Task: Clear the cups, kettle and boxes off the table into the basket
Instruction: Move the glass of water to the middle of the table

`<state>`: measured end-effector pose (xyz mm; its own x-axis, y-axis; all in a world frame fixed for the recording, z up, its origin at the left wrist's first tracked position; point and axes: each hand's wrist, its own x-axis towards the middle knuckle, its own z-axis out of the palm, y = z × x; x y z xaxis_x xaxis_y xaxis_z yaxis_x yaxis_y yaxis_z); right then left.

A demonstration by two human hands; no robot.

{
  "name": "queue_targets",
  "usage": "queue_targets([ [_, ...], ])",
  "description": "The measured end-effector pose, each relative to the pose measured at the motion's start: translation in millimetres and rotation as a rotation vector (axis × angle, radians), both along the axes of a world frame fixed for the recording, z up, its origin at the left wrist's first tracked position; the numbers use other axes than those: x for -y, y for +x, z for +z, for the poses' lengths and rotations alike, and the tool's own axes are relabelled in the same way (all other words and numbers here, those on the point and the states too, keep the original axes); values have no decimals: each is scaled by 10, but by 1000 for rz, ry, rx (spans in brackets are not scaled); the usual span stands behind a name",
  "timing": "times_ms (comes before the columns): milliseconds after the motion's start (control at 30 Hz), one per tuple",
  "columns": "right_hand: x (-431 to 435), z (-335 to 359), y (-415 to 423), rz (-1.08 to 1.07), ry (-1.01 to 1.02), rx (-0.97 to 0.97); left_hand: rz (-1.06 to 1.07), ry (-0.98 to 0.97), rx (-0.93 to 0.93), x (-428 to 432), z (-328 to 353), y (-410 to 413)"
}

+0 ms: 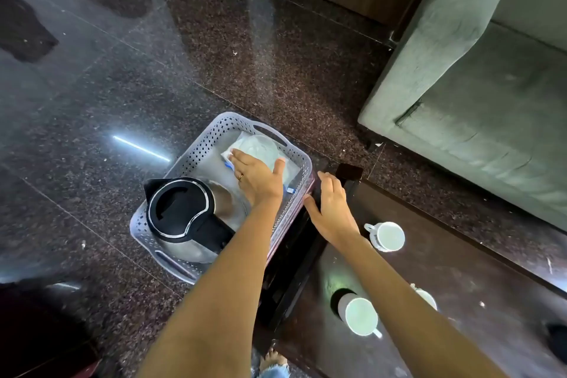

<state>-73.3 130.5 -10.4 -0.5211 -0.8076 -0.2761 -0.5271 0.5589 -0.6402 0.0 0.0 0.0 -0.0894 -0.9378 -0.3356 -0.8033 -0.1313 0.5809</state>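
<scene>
A pale perforated basket (196, 154) stands on the floor against the left end of the dark table (466, 258). A steel kettle (181, 213) with a black lid sits in its near half. In the far half lies a flat white box (260, 147) with a round shape on top. My left hand (259, 179) spans this box, fingers on its left edge and thumb on its right. My right hand (333, 209) rests flat on the table's edge and holds nothing. On the table stand white cups: one (388, 236) by my right wrist, one (360, 316) nearer, and another (428, 298) half hidden behind my forearm.
A grey-green sofa (491, 95) stands past the table on the right. Polished dark stone floor (122, 86) spreads to the left of the basket and beyond it. A dark object (558, 342) shows at the right edge of the table. My foot (271, 359) is at the bottom.
</scene>
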Motion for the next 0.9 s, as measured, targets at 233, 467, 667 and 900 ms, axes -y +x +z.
queue_targets([
  [233, -46, -119, 9, -25, 27, 3, -22, -56, 62, 137, -85, -68],
  [467, -137, -89, -76, -49, 15, -14, -13, -133, 100, 182, 21, -116],
  [667, -357, 10, -132, -97, -14, -1, -40, -267, -12, 47, 331, -214],
  [900, -746, 257, -239, -189, -81, -8, -233, -399, -76, -489, 735, -454],
])
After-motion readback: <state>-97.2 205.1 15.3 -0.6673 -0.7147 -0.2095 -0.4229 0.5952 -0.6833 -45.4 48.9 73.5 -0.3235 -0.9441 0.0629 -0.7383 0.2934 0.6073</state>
